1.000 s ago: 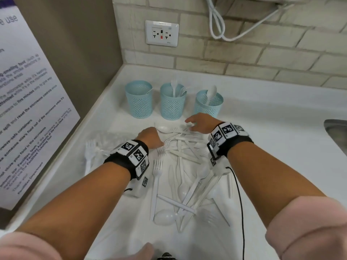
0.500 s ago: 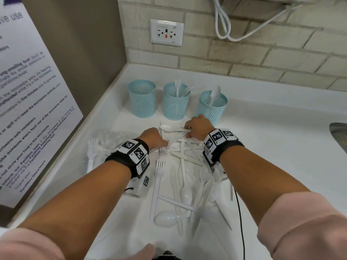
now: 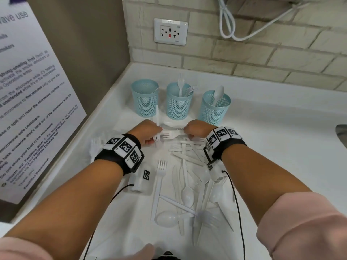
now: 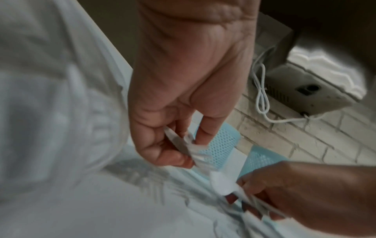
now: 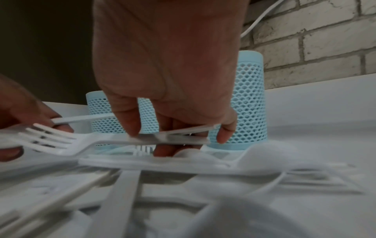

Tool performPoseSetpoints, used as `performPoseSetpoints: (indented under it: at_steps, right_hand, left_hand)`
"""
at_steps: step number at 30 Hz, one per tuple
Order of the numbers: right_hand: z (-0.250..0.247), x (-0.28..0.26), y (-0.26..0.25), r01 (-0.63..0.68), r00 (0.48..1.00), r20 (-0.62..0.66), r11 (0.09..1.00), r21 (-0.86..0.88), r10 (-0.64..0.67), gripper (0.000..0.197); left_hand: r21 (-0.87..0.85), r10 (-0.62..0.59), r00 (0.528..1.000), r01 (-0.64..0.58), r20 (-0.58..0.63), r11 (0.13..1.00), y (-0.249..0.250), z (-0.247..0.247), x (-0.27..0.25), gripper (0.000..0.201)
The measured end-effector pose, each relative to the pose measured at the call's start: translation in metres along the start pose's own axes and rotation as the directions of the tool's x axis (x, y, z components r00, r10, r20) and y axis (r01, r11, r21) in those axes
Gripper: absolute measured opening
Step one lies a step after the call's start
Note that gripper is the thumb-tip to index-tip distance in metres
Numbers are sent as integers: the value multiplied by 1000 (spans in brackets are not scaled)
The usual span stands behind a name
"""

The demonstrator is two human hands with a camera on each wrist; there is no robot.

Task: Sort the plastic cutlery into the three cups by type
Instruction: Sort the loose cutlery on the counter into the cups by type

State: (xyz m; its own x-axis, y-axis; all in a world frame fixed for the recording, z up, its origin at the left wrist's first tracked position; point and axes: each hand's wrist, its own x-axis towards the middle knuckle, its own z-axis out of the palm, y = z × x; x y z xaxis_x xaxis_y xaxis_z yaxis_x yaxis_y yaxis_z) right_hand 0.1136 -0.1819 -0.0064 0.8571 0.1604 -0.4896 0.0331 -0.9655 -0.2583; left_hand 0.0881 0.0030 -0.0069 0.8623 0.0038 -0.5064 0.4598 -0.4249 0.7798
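Three blue mesh cups stand in a row at the back: the left cup, the middle cup with forks in it, and the right cup with a spoon in it. My left hand pinches a white knife that points up toward the left cup; the pinch also shows in the left wrist view. My right hand pinches the handle of a white fork, tines toward the left hand. Loose white cutlery lies below both hands.
The counter ends at a brick wall with an outlet and a hanging cable. A notice panel closes the left side. A clear bag with forks lies left; a sink edge shows right.
Both hands have come together at the far end of the pile and lifted pieces: the left now holds a knife upright, the right a fork.
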Motion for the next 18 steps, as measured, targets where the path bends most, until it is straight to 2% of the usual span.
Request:
performPoseSetpoints:
  at_steps: [3, 7, 9, 12, 14, 15, 18]
  right_hand:
    - [4, 5, -5, -9, 997, -70, 995, 100, 16, 52]
    - [9, 8, -12, -47, 990, -131, 998, 33, 51, 52]
    - [10, 9, -12, -37, 988, -148, 999, 38, 42, 51]
    - [11, 6, -10, -11, 991, -131, 997, 71, 20, 56]
    - [9, 4, -10, 3, 995, -102, 997, 81, 6, 53]
    - [9, 3, -11, 4, 995, -101, 997, 79, 4, 51]
    - [11, 2, -17, -10, 989, -150, 999, 39, 16, 47]
  left_hand:
    - [-92, 6, 1000, -7, -14, 996, 1, -2, 0, 21]
    - [26, 95, 995, -95, -20, 995, -9, -1, -1, 28]
    - [71, 127, 991, -125, -35, 990, -12, 0, -2, 24]
    - [-31, 76, 996, -78, -47, 997, -13, 1, -6, 6]
    - [-54, 49, 998, -51, -44, 997, -11, 2, -9, 3]
    - [-28, 58, 997, -60, -49, 998, -11, 2, -10, 6]
    - [231, 161, 982, -135, -95, 964, -9, 3, -12, 24]
